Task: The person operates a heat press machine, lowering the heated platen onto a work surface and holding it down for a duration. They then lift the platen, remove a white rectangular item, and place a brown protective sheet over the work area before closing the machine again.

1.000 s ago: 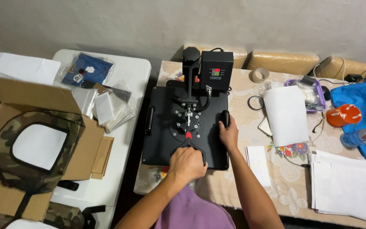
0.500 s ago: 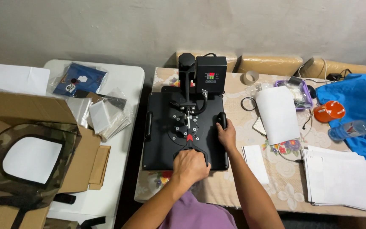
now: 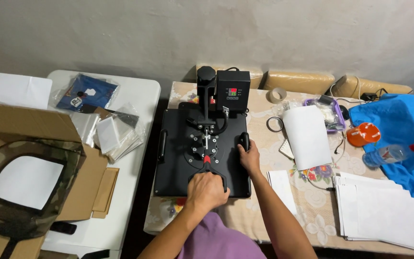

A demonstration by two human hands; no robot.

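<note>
A black heat press (image 3: pixel 178 158) lies flat on the patterned tablecloth, its top plate down. My left hand (image 3: pixel 207 191) is shut on the press lever handle (image 3: pixel 210 169) at the front middle of the plate. My right hand (image 3: pixel 249 156) grips the side handle (image 3: pixel 245 140) on the press's right edge. Behind the plate stands the black control box (image 3: pixel 233 91) with a small lit display.
White paper sheets (image 3: pixel 307 136) and a paper stack (image 3: pixel 384 211) lie right of the press, with tape rolls (image 3: pixel 277 94), an orange lid (image 3: pixel 362 134), a water bottle (image 3: pixel 389 153) and blue cloth (image 3: pixel 398 124). On the left white table (image 3: pixel 135 91) sit a cardboard box (image 3: pixel 29 127), a camouflage garment (image 3: pixel 10 211) and bagged items (image 3: pixel 87 93).
The view has shifted slightly to the right and down. Both hands stay on the press handles; the press has not visibly moved.
</note>
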